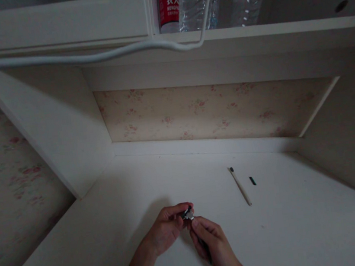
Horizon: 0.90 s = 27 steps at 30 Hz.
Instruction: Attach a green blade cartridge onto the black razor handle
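My left hand (pixel 166 231) and my right hand (pixel 215 242) meet low in the middle of the view, above the white tabletop. Between the fingertips is a small silver metal head (pixel 189 214) with a black part beside it. My left fingers pinch the black part. A dark handle (pixel 205 249) lies in my closed right hand, thumb and finger up against the metal. Its exact kind is too small and dim to make out. To the right lie a slim pale stick with a dark tip (pixel 241 187), resembling a toothbrush, and a short dark green strip (pixel 252 180).
White panels wall in the tabletop (pixel 133 191) left and right, with flowered wallpaper (pixel 200 108) at the back. Overhead, a shelf (pixel 249 31) carries several plastic bottles (pixel 196 2). A white bent rod (pixel 89 56) crosses in front of the shelf.
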{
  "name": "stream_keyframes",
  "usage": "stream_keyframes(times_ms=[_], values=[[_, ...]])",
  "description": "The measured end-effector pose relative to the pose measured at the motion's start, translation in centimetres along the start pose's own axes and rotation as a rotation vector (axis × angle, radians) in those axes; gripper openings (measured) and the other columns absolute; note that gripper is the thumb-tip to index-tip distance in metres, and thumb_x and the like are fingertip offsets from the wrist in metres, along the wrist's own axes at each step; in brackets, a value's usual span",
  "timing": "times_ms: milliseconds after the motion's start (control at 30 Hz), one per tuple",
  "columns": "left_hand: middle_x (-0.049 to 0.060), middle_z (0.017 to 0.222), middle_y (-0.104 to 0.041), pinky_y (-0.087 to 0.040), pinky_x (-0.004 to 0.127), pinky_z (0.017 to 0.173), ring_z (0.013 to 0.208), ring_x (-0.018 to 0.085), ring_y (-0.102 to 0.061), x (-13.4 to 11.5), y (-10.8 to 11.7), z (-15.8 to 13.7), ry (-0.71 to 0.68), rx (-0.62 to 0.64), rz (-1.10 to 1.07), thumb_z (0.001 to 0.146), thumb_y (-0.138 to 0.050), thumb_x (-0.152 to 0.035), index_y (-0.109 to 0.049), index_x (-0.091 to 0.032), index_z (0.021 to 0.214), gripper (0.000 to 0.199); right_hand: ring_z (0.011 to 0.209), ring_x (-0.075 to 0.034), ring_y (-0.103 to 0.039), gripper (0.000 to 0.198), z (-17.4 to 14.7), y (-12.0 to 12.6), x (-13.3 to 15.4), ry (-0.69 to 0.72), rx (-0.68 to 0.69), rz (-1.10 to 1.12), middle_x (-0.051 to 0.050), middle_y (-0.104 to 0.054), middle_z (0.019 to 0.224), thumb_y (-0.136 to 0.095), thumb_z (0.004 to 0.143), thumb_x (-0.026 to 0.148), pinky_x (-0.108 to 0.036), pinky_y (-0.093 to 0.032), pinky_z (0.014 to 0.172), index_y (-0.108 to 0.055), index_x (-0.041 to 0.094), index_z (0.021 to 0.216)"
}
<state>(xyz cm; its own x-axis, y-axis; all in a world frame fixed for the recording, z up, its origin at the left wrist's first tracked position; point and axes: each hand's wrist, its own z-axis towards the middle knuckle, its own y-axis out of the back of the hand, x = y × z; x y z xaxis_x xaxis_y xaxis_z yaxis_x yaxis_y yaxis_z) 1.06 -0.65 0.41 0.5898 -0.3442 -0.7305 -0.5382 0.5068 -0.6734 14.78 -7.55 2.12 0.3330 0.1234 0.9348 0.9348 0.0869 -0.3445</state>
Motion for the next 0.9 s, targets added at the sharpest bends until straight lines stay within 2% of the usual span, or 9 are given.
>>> stream_keyframes(times_ms=[300,500,733,900], values=[[0.008,0.104,-0.068,-0.041,0.026,0.073,0.085,0.016,-0.059,-0.2,0.0,-0.2,-0.01,-0.003,0.063,0.064,-0.081,-0.025,-0.074,-0.021,0.092,0.03,0.036,-0.004,-0.02,0.043,-0.1,0.1,0.4,-0.025,0.054,0.043,0.008,-0.034,0.045,-0.056,0.083,0.054,-0.021,-0.01,0.037,-0.052,0.015,0.066],[0.01,0.105,-0.068,-0.041,0.026,0.068,0.074,0.013,-0.057,-0.5,0.2,-0.4,0.027,0.065,0.079,0.067,-0.078,-0.027,-0.074,-0.022,0.095,0.028,0.034,-0.003,-0.02,0.038,-0.3,0.2,0.8,-0.072,0.109,0.12,0.007,-0.04,0.047,-0.059,0.083,0.05,-0.02,-0.01,0.035,-0.058,0.013,0.074],[0.009,0.111,-0.065,-0.044,0.025,0.074,0.092,0.017,-0.059,-0.1,1.1,-0.5,0.039,0.056,0.083,0.067,-0.078,-0.024,-0.074,-0.021,0.095,0.029,0.034,-0.002,-0.029,0.036,-0.4,0.3,1.0,-0.191,0.12,0.24,0.004,-0.048,0.058,-0.064,0.08,0.048,-0.018,-0.016,0.033,-0.058,0.013,0.076],[0.008,0.109,-0.067,-0.046,0.023,0.078,0.094,0.016,-0.06,-0.2,0.9,-0.5,0.06,0.045,0.033,0.067,-0.078,-0.021,-0.073,-0.018,0.097,0.03,0.034,-0.002,-0.031,0.034,-0.3,0.4,0.7,-0.189,0.147,0.268,0.004,-0.048,0.058,-0.062,0.082,0.047,-0.017,-0.018,0.033,-0.059,0.013,0.08]])
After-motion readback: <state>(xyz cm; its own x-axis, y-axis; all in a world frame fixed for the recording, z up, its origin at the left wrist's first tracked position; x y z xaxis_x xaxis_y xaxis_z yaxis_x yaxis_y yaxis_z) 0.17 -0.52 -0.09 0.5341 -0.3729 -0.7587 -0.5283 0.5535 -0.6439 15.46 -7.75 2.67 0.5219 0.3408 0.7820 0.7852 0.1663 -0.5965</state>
